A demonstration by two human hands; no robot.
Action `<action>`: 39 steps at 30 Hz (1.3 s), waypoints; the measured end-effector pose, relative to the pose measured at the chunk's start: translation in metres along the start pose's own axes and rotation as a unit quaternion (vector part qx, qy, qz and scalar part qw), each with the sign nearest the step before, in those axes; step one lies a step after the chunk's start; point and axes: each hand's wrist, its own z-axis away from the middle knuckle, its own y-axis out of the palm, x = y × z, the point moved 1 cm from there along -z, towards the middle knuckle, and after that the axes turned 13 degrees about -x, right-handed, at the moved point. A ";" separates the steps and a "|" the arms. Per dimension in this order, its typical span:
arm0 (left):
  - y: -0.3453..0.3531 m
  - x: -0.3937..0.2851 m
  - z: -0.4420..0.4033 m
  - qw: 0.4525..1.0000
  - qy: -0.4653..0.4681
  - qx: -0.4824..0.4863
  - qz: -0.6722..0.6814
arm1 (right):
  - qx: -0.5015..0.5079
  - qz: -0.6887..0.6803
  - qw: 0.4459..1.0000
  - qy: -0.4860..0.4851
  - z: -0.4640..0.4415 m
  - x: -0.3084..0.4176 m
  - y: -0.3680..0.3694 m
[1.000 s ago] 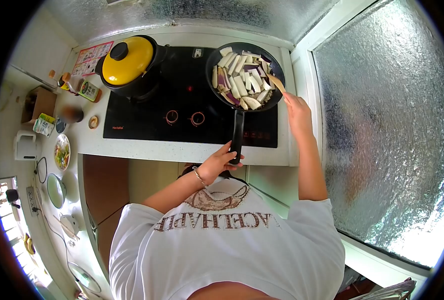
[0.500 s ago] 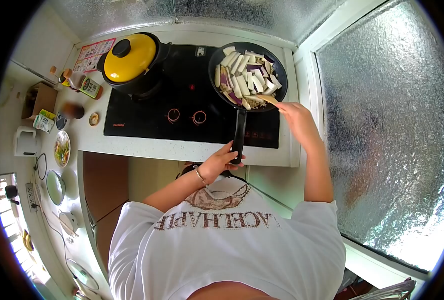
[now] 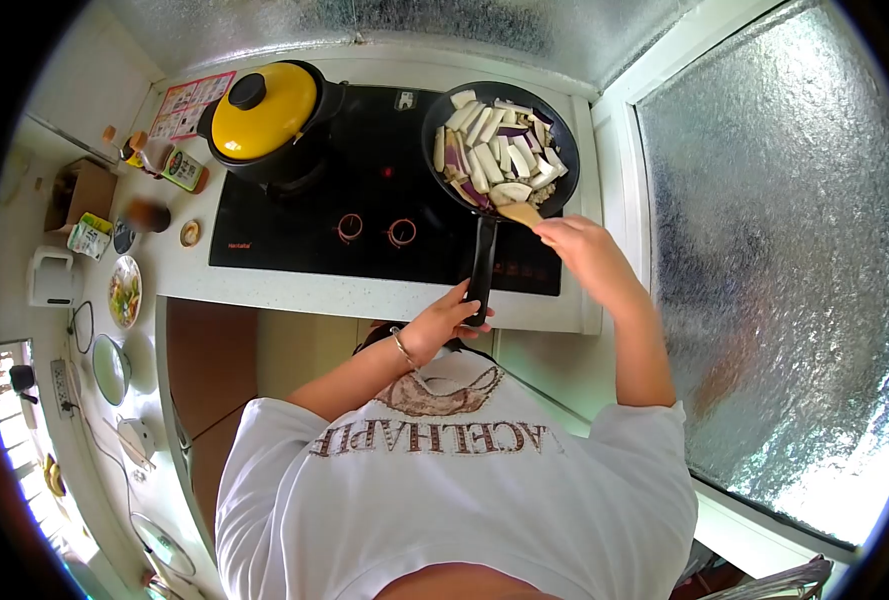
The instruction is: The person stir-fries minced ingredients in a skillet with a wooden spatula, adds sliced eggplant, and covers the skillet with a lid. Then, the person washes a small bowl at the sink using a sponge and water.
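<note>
While my left hand (image 3: 442,326) keeps its fingers clamped on the handle (image 3: 484,255) of the pan (image 3: 562,128) containing eggplant strips (image 3: 488,162), my right hand (image 3: 588,254) grips the wooden spatula (image 3: 520,212), now shifted handleward, apparently touching the nearest strips.

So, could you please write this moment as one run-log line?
left hand: on pan handle | right hand: holds wooden spatula, blade at near side of pan | eggplant pieces: in pan

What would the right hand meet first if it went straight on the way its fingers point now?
Beyond the wooden spatula it holds, the right hand would probably meet the near rim of the frying pan; its height over that rim is unclear.
</note>
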 end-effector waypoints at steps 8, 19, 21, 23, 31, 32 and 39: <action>-0.001 0.001 -0.003 1.000 -0.004 0.011 0.017 | -0.013 -0.015 0.999 0.035 -0.001 -0.008 0.000; 0.002 0.002 -0.004 1.000 0.000 0.010 0.021 | -0.081 -0.042 0.994 0.056 -0.006 -0.012 0.002; 0.003 0.003 -0.003 1.000 -0.001 0.005 0.018 | -0.097 -0.064 0.990 0.073 -0.009 -0.009 0.006; 0.003 0.004 -0.005 1.000 0.006 0.012 0.016 | -0.143 -0.059 0.988 -0.031 -0.022 -0.005 0.028; 0.002 0.004 -0.004 1.000 0.000 0.005 0.028 | -0.134 -0.008 0.988 -0.080 -0.020 -0.018 0.060; 0.002 0.005 -0.004 1.000 -0.002 0.003 0.024 | -0.128 -0.007 0.990 -0.066 -0.016 -0.014 0.054; 0.002 0.004 -0.004 1.000 0.012 0.014 0.011 | -0.151 -0.006 0.986 -0.075 -0.025 -0.014 0.070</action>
